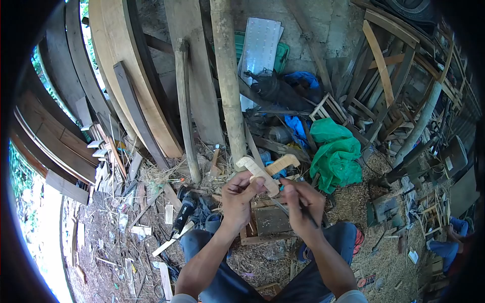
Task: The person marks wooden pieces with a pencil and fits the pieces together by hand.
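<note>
My left hand (239,194) is closed on a pale carved wooden piece (256,173) with curved ends, its thumb pressed on the near face. A second pale wooden piece (284,163) with a rounded end lies across behind the first; whether the two are joined I cannot tell. My right hand (304,206) is closed beside them, with a slim dark tool (309,216) in its fingers. A bit of blue shows near the right fingertips. Exactly what kind of tool it is cannot be made out. Both hands are above my lap, between my knees.
Below the hands sits a wooden block (273,220). A dark power tool (185,212) lies left among offcuts and shavings. Long planks (126,65) and a post (228,76) stand ahead. A green plastic bag (336,156) lies right. Another person's leg (444,248) shows far right.
</note>
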Demonstrator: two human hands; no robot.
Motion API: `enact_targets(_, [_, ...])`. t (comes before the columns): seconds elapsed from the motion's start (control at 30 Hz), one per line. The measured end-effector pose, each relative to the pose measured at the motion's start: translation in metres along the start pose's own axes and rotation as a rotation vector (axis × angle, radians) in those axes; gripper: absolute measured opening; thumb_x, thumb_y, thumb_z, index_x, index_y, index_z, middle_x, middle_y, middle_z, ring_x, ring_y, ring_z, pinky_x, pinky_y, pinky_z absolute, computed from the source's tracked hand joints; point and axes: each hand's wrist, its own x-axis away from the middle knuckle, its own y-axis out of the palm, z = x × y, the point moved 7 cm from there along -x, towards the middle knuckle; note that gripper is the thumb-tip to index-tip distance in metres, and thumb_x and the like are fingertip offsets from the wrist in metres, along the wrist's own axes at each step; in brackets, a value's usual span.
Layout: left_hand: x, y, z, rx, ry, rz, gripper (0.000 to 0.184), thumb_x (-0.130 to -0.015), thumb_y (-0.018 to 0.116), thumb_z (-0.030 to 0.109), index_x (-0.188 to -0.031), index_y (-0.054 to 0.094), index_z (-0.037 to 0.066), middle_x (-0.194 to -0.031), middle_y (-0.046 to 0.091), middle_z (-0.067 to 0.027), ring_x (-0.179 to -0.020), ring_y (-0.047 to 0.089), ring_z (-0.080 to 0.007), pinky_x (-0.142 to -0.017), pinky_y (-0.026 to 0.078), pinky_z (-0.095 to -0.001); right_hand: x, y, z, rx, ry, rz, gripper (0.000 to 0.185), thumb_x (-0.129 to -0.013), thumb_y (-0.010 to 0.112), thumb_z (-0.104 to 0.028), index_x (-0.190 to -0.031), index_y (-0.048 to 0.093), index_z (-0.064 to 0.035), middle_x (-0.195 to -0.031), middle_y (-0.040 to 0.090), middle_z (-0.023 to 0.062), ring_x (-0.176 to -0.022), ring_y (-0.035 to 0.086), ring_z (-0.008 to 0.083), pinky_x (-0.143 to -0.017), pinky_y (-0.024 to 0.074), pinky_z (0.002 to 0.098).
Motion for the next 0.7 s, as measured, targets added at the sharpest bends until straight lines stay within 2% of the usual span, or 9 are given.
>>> enact_targets(0.07, [-0.003, -0.004, 0.001, 0.0, 0.008, 0.005, 0.02, -0.083, 0.067, 0.005, -0.101, 0.062, -0.003, -0.091, 0.067, -0.0101, -0.078, 0.063, -0.0122, -0.074, 0.052, -0.027, 0.001, -0.01, 0.004, 0.044, 0.037, 0.023, 0.026, -0.085, 0.062, -0.006, -0.11, 0.058, 0.0022, -0.075, 0.063, 0.0068, -0.067, 0.062, 0.0086, -0.057, 0.0461, 0.0207])
enact_targets(0.1, [0.0, -0.004, 0.004, 0.009, -0.007, 0.014, 0.02, -0.083, 0.067, 0.005, -0.101, 0.062, -0.003, -0.091, 0.067, -0.0101, -0.078, 0.063, -0.0122, -0.074, 0.052, -0.027, 0.002, -0.009, -0.009, 0.053, 0.053, 0.016, 0.026, -0.085, 0.062, -0.006, -0.11, 0.058, 0.0022, -0.075, 0.063, 0.0068, -0.067, 0.062, 0.0086, -0.057, 0.0461, 0.0207])
enact_targets(0.17, [-0.002, -0.005, 0.0, -0.019, -0.015, 0.027, 0.019, -0.083, 0.067, 0.005, -0.1, 0.062, -0.003, -0.091, 0.067, -0.0097, -0.079, 0.063, -0.0113, -0.074, 0.052, -0.0254, 0.0, -0.014, -0.027, -0.159, 0.037, 0.195, 0.014, -0.085, 0.061, -0.006, -0.096, 0.062, 0.0017, -0.071, 0.062, 0.0061, -0.062, 0.059, 0.0073, -0.057, 0.0461, 0.0214])
enact_targets(0.2, [-0.001, -0.005, -0.001, -0.02, -0.02, 0.024, 0.019, -0.083, 0.067, 0.005, -0.1, 0.062, -0.003, -0.091, 0.067, -0.0097, -0.079, 0.063, -0.0113, -0.074, 0.052, -0.0254, 0.0, -0.014, -0.022, -0.116, 0.089, 0.137, 0.012, -0.083, 0.061, -0.006, -0.093, 0.064, 0.0004, -0.074, 0.062, 0.0076, -0.062, 0.057, 0.0093, -0.059, 0.047, 0.0234])
enact_targets(0.23, [0.0, -0.002, -0.001, -0.083, -0.008, -0.008, 0.019, -0.084, 0.066, 0.005, -0.101, 0.062, -0.003, -0.091, 0.067, -0.0096, -0.08, 0.063, -0.0108, -0.075, 0.051, -0.0248, 0.0, -0.016, -0.018, -0.114, 0.093, 0.143, 0.012, -0.083, 0.061, -0.006, -0.093, 0.064, 0.0004, -0.074, 0.062, 0.0076, -0.062, 0.057, 0.0093, -0.059, 0.047, 0.0234])
enact_targets(0.3, [0.002, 0.004, -0.001, -0.146, 0.004, -0.047, 0.019, -0.084, 0.066, 0.004, -0.101, 0.062, -0.003, -0.091, 0.068, -0.0095, -0.08, 0.063, -0.0103, -0.075, 0.051, -0.0241, -0.004, -0.007, -0.024, -0.038, -0.118, -0.036, 0.016, -0.086, 0.058, -0.004, -0.1, 0.058, 0.0052, -0.084, 0.059, 0.0081, -0.071, 0.058, 0.0093, -0.059, 0.0446, 0.0189])
enact_targets(0.33, [0.004, 0.007, -0.001, -0.148, 0.003, -0.056, 0.019, -0.084, 0.066, 0.004, -0.101, 0.061, -0.003, -0.091, 0.068, -0.0093, -0.081, 0.063, -0.0098, -0.075, 0.051, -0.0238, -0.006, -0.008, -0.027, -0.046, -0.114, -0.039, 0.015, -0.085, 0.059, -0.004, -0.098, 0.06, 0.0045, -0.083, 0.061, 0.0093, -0.075, 0.06, 0.0097, -0.061, 0.045, 0.0194])
enact_targets(0.47, [0.002, 0.007, -0.004, -0.157, 0.013, -0.07, 0.019, -0.085, 0.064, 0.002, -0.103, 0.061, -0.003, -0.092, 0.068, -0.0091, -0.082, 0.062, -0.009, -0.076, 0.05, -0.0237, -0.007, -0.005, -0.027, -0.016, -0.119, -0.016, 0.014, -0.084, 0.059, -0.003, -0.096, 0.062, 0.0033, -0.082, 0.063, 0.0096, -0.075, 0.06, 0.0098, -0.062, 0.0449, 0.0207])
enact_targets(0.7, [0.001, 0.007, 0.0, -0.2, 0.016, -0.086, 0.019, -0.084, 0.065, 0.001, -0.103, 0.061, -0.003, -0.092, 0.068, -0.0092, -0.082, 0.062, -0.0091, -0.076, 0.05, -0.0238, -0.01, -0.006, -0.031, -0.025, -0.127, 0.0, 0.011, -0.081, 0.062, -0.004, -0.091, 0.065, 0.0009, -0.08, 0.063, 0.0064, -0.069, 0.058, 0.0098, -0.06, 0.0423, 0.0208])
